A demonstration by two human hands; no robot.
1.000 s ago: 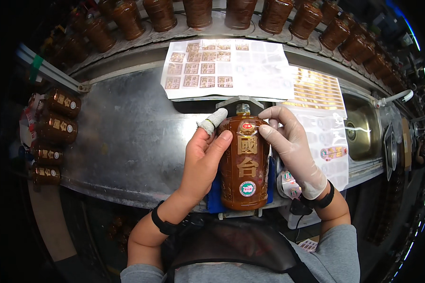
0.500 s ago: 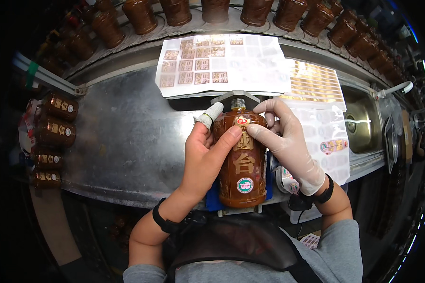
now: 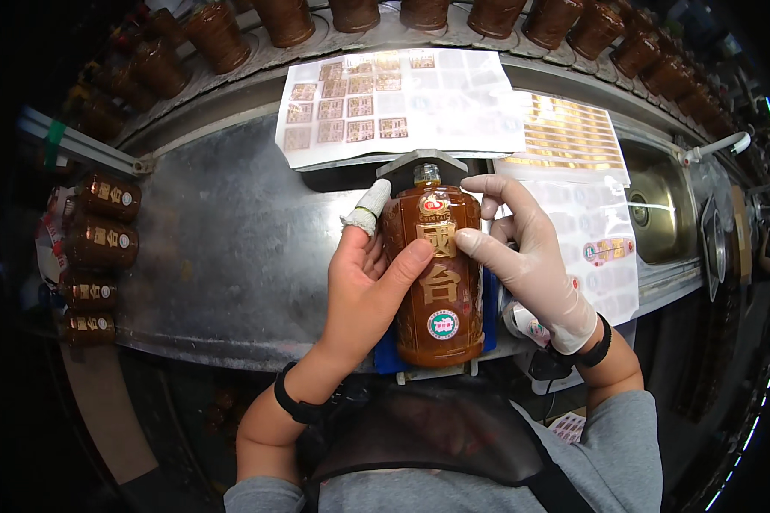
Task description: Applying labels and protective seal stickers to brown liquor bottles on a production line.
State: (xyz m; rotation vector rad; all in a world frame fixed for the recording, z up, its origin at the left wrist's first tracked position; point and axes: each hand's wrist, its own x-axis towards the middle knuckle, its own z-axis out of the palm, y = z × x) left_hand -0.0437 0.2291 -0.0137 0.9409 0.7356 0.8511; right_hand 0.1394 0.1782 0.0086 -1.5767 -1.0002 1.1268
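Observation:
A brown glass bottle (image 3: 419,338) with raised gold characters, a red-and-gold emblem and a round green-and-white sticker lies neck away from me in a blue-edged cradle (image 3: 387,352). My left hand (image 3: 364,278), bare except for a white wrap on its index finger, rests along the bottle's left side. Its thumb touches the upper gold character, while the wrapped finger points up beside the shoulder. On the opposite side, my right hand (image 3: 522,252) wears a thin whitish glove. That thumb presses the same character's right edge; its other fingers curl beside the bottle, the index lifted near the shoulder.
Beyond the bottle lies a decal sheet (image 3: 402,107), with gold-striped sheets (image 3: 573,137) and another decal sheet (image 3: 607,214) to its right. A metal sink (image 3: 650,214) stands far right. Several decorated bottles (image 3: 103,244) line the left; more brown bottles (image 3: 355,13) stand along the back.
Both thumbs have slid down the bottle from just below the emblem and moved slightly apart, uncovering small gold lettering. The whole view has shifted a little.

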